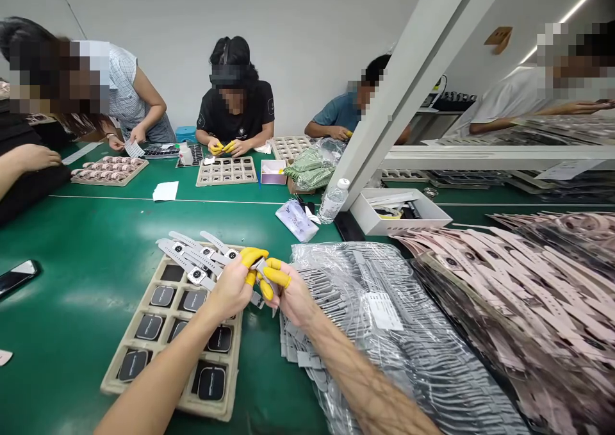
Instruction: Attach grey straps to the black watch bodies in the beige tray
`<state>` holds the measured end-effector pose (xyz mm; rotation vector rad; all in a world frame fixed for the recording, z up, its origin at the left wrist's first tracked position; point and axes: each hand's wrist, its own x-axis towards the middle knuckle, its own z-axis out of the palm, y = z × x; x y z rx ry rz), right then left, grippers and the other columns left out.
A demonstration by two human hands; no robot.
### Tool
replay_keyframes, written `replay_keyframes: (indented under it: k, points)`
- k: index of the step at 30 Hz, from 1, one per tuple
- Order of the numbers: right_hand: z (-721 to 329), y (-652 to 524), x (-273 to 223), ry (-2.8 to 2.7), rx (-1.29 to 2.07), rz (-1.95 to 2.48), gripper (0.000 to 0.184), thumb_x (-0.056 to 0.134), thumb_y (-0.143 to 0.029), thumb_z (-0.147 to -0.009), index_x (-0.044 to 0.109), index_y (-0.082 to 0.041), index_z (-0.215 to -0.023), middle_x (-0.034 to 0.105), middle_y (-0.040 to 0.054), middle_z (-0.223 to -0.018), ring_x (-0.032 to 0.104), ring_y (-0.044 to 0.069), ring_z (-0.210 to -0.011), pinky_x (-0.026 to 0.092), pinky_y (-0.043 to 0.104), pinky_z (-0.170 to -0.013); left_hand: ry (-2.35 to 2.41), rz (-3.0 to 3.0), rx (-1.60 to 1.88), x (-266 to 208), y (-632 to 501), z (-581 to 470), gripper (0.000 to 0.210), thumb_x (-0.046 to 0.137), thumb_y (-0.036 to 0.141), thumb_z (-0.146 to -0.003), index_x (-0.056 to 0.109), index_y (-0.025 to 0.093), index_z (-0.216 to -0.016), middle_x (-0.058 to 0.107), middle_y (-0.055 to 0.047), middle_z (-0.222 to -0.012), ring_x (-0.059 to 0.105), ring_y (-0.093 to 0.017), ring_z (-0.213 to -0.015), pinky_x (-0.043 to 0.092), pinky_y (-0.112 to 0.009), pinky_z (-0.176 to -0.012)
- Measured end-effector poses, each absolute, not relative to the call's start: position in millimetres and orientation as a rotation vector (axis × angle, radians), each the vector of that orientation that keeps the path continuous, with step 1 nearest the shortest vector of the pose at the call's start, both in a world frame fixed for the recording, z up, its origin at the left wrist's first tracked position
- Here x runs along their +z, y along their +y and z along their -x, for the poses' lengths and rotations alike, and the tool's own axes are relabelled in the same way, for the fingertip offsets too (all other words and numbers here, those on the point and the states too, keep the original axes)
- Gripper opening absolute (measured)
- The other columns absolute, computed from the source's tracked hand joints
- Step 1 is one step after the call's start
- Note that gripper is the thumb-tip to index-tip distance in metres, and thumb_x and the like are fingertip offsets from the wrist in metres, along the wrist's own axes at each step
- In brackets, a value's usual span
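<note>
Fingers (253,256) of both hands wear yellow cots and are closed around one grey watch (262,273), held in the air just above the right edge of the cardboard tray (125,358). The left hand (233,289) pinches the watch from the left; the right hand (288,294) pinches it from the right, thumb and forefinger pressed against the strap end. Whether the strap is already seated in the case cannot be told; the joint is hidden behind the cots.

Judged from this pose, the step in hand is fitting a strap to the case. To do it well:

- Support the case with the left hand so it does not twist.
- Keep the strap in line with the case slot; a tilted entry is likely to jam.
- Keep only the cots, not bare skin, on the case.

Finished watches (195,255) lie in a fan across the top of the tray, touching one another. Loose cases (211,382) sit in the tray's compartments. Bagged grey straps (384,320) lie just right of the hands on the green surface (72,275).
</note>
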<state>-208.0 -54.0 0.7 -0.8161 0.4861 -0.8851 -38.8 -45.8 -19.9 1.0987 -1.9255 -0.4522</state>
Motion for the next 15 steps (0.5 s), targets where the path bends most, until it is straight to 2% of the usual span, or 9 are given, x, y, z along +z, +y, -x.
replay_keyframes:
  k: [5, 11, 15]
  points:
    - [206.7, -54.3, -1.0, 0.505, -0.929, 0.857, 0.046, 0.086, -0.056, -0.075, 0.059, -0.019, -0.083, 0.057, -0.0060, -0.053, 0.034, 0.006, -0.038, 0.028, 0.020, -0.038, -1.948, -1.107, -0.438, -21.1, -47.1, 39.0, 0.056, 0.043, 0.006, -0.093, 0.056, 0.026, -0.144, 0.065, -0.009, -0.129, 0.066, -0.022, -0.115, 0.058, -0.039, -0.101]
    - [210.1, -55.5, -0.5, 0.531, -0.876, 0.779, 0.046, 0.086, -0.054, -0.071, 0.057, -0.020, -0.080, 0.055, -0.0058, -0.053, 0.032, 0.006, -0.037, 0.025, 0.020, -0.037, -2.059, -1.131, -0.311, -21.2, -48.7, 33.8, 0.058, 0.043, 0.005, -0.093, 0.052, 0.023, -0.148, 0.061, -0.012, -0.138, 0.061, -0.024, -0.130, 0.053, -0.045, -0.113]
    - [213.3, -56.5, 3.6, 0.541, -0.836, 0.717, 0.042, 0.087, -0.048, -0.070, 0.057, -0.020, -0.079, 0.054, -0.0057, -0.053, 0.031, 0.006, -0.038, 0.023, 0.020, -0.039, -2.067, -1.110, -0.449, -9.0, -44.4, 30.2, 0.050, 0.048, 0.020, -0.100, 0.051, 0.024, -0.150, 0.062, -0.013, -0.134, 0.064, -0.025, -0.121, 0.057, -0.042, -0.106]
